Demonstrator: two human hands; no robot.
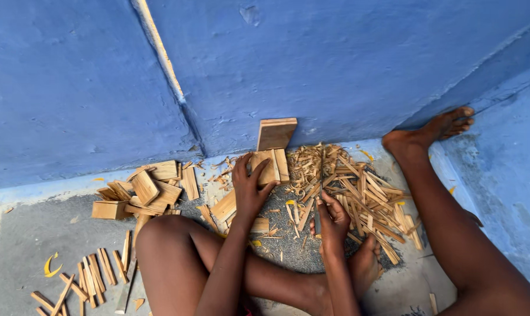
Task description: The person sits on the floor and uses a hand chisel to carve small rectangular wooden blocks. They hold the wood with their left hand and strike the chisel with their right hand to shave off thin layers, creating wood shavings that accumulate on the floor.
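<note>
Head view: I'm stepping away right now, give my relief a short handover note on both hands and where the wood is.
Left hand: gripping a flat wooden block near the blue wall.
Right hand: closed on a thin knife held upright.
Uncut blocks are piled to the left; one wooden board leans against the wall.
Done: split sticks heaped to the right, a row of flat strips at front left.
Left: the held block looks whole, and the pile is uncut.
</note>
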